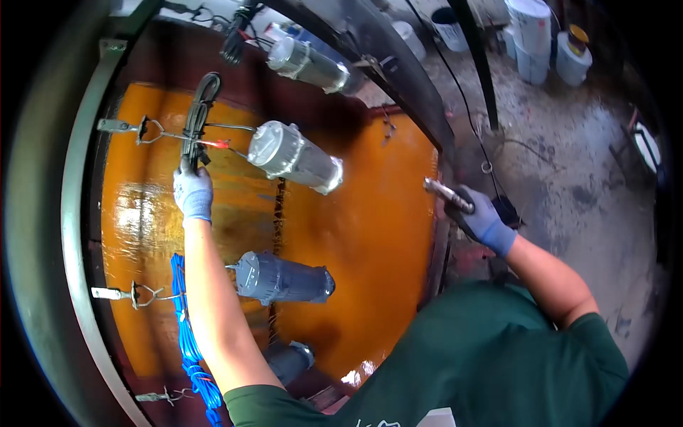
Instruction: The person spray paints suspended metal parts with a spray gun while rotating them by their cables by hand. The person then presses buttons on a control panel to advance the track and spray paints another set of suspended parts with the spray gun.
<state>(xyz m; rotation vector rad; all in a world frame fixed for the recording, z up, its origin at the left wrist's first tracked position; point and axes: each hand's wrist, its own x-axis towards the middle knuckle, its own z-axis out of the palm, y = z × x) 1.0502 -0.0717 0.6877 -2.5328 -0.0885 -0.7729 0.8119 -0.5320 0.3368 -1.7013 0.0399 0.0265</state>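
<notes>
My left hand (193, 191), in a pale blue and grey glove, grips the lower end of a looped black cable bundle (198, 114). The bundle sits beside a hook (146, 132) and red-tipped leads that run toward a grey cylindrical motor-like unit (293, 158), partly wrapped in clear film. On the right, my right hand (485, 217), gloved the same way, is closed round a shiny metal handheld tool (449, 195). Its front end points left, toward the unit; my fingers hide its rear. Below my left hand, a dark blue-grey cylindrical unit (284, 277) hangs apart from both hands.
A curved metal rail (75, 213) carries several hooks at left. Another wrapped cylinder (309, 65) hangs farther back, a partly hidden one (290, 361) nearer. A blue cable bundle (188, 341) hangs by my left forearm. Behind is an orange-coated panel (377, 213); white buckets (530, 43) stand back right.
</notes>
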